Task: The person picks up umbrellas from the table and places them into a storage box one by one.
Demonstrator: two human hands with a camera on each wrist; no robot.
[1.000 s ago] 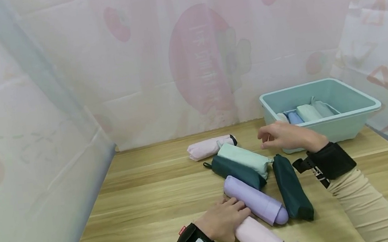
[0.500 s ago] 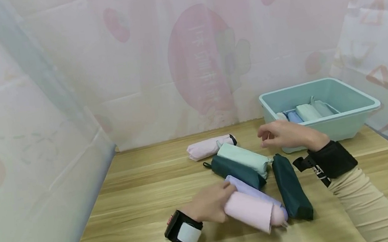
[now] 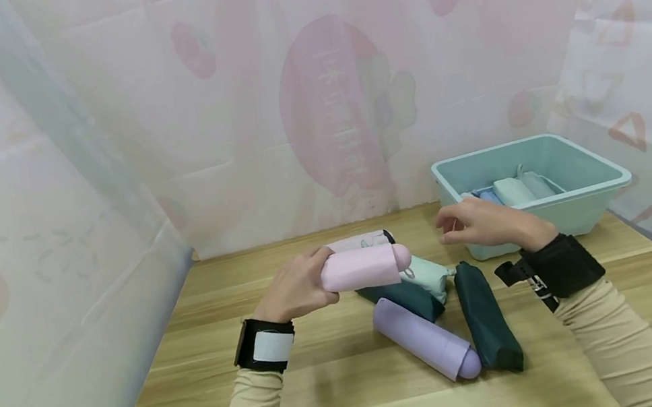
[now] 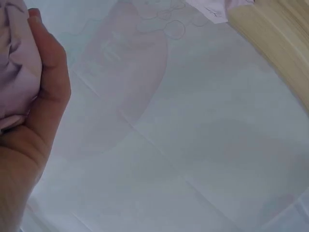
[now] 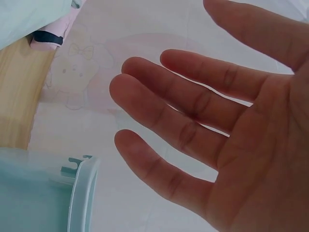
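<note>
Pale plastic sheeting printed with pink shapes closes off the back and sides of a wooden table [image 3: 298, 376], which fills the lower half of the head view. Left of centre, the left hand [image 3: 295, 287] grips one end of a pink folded umbrella [image 3: 364, 267], fingers curled round it, holding it level above the table with its rounded end pointing right; the left wrist view shows the thumb against the pink fabric. Just under and behind it lies a pile of other folded umbrellas: a second pink one [image 3: 361, 240] at the back, a mint one [image 3: 429, 272], a dark green one [image 3: 403, 294] beneath that, a lilac one [image 3: 424, 338] slanting toward the lower right, and another dark green one [image 3: 486, 316] beside it. Right of centre, the right hand [image 3: 484, 225] hovers empty above the table with its fingers spread and relaxed, near the front of a light blue tub [image 3: 592, 162]. Inside the tub lie more folded umbrellas [image 3: 514, 191], side by side.
</note>
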